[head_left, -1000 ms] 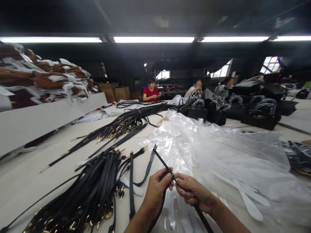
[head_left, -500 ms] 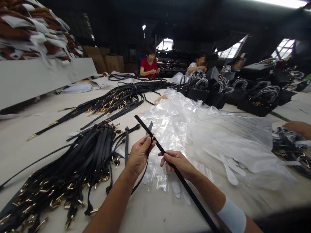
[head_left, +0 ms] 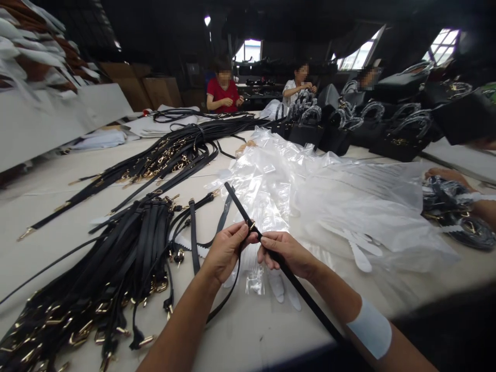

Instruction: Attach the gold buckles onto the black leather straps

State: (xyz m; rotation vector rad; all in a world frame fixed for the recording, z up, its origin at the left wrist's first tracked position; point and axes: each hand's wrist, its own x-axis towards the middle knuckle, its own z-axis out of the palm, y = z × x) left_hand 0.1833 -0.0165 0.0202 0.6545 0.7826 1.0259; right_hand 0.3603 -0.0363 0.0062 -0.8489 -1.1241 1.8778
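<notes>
Both hands are on a black strap [head_left: 310,298] that slants from the upper middle down to the lower right. My left hand [head_left: 229,247] pinches it beside a small gold buckle [head_left: 250,226], with the strap's end sticking out beyond. My right hand [head_left: 285,253] is closed round the strap just below the buckle, thumb on top. A thinner length of black strap hangs in a curve under my left hand. To the left lies a bundle of black straps [head_left: 127,243] with gold clasps. Clear plastic bags [head_left: 267,181] are spread out beyond my hands.
Further back is another pile of black straps [head_left: 201,137]. Black handbags [head_left: 310,132] with wrapped handles stand at the back right. White paper-like strips [head_left: 360,253] lie by the plastic. Co-workers sit across the table; another person's hand [head_left: 449,178] is at the right.
My right hand has drawn closer to my left hand and the buckle. The strap has shifted slightly, and the whole view has turned a little to the right.
</notes>
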